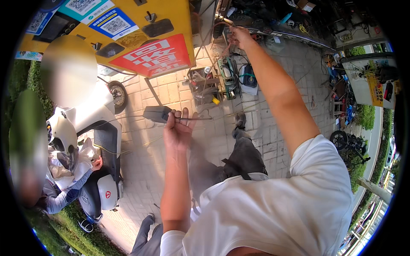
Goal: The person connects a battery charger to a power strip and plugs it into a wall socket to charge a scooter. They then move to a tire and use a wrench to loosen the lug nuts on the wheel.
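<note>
In my left hand (177, 131) is a dark grey, box-shaped power adapter (156, 114). Its thin dark cord (200, 119) passes between my fingers and sticks out to the right. My right arm is stretched far forward. At its end my right hand (241, 37) is closed around a reddish-brown cable (225, 21), beside a post at the right of a yellow cabinet (179, 21). The fingertips there are small, and I cannot make out the cable's end.
On the paved ground ahead stand an open tool crate (204, 87), a green tool case (227, 77) and a dark bag (247, 76). A white scooter (106, 190) with a person beside it is at left. A cluttered workbench (294, 35) runs along the far right.
</note>
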The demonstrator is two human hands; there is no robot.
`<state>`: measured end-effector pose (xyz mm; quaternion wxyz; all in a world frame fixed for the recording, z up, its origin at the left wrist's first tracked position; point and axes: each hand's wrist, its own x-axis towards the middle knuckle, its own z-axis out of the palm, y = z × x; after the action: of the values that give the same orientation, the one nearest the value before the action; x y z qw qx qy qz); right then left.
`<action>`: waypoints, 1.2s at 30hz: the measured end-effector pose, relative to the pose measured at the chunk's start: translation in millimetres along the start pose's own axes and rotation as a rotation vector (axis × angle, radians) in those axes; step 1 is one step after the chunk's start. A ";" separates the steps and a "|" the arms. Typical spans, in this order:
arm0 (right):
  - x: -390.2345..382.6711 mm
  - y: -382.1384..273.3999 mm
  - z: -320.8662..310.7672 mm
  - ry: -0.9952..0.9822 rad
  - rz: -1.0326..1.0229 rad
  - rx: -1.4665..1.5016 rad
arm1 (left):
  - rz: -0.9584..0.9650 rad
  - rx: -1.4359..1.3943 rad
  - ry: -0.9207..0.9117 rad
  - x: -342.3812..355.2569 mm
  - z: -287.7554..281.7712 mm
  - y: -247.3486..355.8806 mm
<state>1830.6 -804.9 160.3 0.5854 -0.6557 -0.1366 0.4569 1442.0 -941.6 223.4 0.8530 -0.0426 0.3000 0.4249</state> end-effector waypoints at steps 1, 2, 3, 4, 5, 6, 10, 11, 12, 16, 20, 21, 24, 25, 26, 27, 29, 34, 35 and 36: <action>-6.1 -0.4 -4.9 0.027 -0.113 -0.090 | 0.038 -0.050 -0.004 9.1 10.5 -7.6; 3.7 27.2 -33.9 0.078 -0.313 -0.295 | 0.045 -0.076 -0.007 21.4 24.6 -21.5; -28.0 55.3 -30.6 0.046 -0.257 -0.273 | 0.091 -0.116 -0.010 25.0 32.7 -24.9; -75.9 89.4 -29.0 -0.021 -0.145 -0.415 | 0.142 -0.120 -0.014 25.2 37.8 -26.7; -128.7 93.8 -27.6 -0.286 0.346 -0.414 | 0.193 -0.131 -0.019 25.9 40.5 -27.9; -166.3 122.5 -30.7 -0.177 0.709 -0.145 | 0.193 -0.110 -0.019 31.7 51.7 -36.3; -162.5 101.5 7.8 -0.496 0.969 1.027 | 0.230 0.003 0.012 42.5 73.6 -57.6; -141.5 80.6 13.2 -0.349 0.706 1.145 | 0.218 0.027 0.004 45.9 76.7 -62.5; -101.8 87.8 1.8 -0.345 0.652 1.410 | 0.211 0.024 -0.003 50.7 79.1 -65.7; -49.0 29.1 -83.2 -0.066 0.508 1.146 | 0.286 -0.075 0.099 59.6 49.3 -63.4; -2.5 -31.1 -167.8 0.109 0.246 0.826 | 0.344 -0.246 0.165 77.6 -0.5 -68.2; 13.5 -50.7 -194.0 0.102 0.180 0.761 | 0.353 -0.276 0.163 83.4 -9.3 -69.0; 5.0 -124.1 -212.0 0.038 -0.003 0.621 | 0.294 -0.311 0.159 94.7 -25.1 -83.9; -2.0 -147.1 -218.7 -0.002 -0.070 0.626 | 0.293 -0.340 0.157 96.4 -27.8 -86.1; -11.0 -171.0 -225.6 -0.016 -0.127 0.624 | 0.298 -0.366 0.149 97.4 -29.2 -84.6; -22.8 -193.5 -227.3 -0.035 -0.184 0.623 | 0.308 -0.392 0.139 98.0 -29.8 -82.4; -63.1 -235.0 -211.5 -0.139 -0.301 0.510 | 0.251 -0.372 0.143 102.7 -30.8 -80.1; -147.5 -293.4 -191.0 -0.476 -0.381 0.451 | 0.060 -0.186 0.340 112.0 -42.0 -70.3; -162.8 -296.7 -185.2 -0.518 -0.380 0.436 | -0.013 -0.108 0.495 114.0 -40.3 -67.7; -176.0 -297.4 -179.2 -0.488 -0.377 0.381 | 0.085 0.026 0.649 122.4 -65.1 -59.7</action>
<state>1976.5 -963.4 484.6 0.7211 -0.3698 -0.3031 0.5013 1512.0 -915.2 92.3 0.6948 -0.1523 0.5633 0.4203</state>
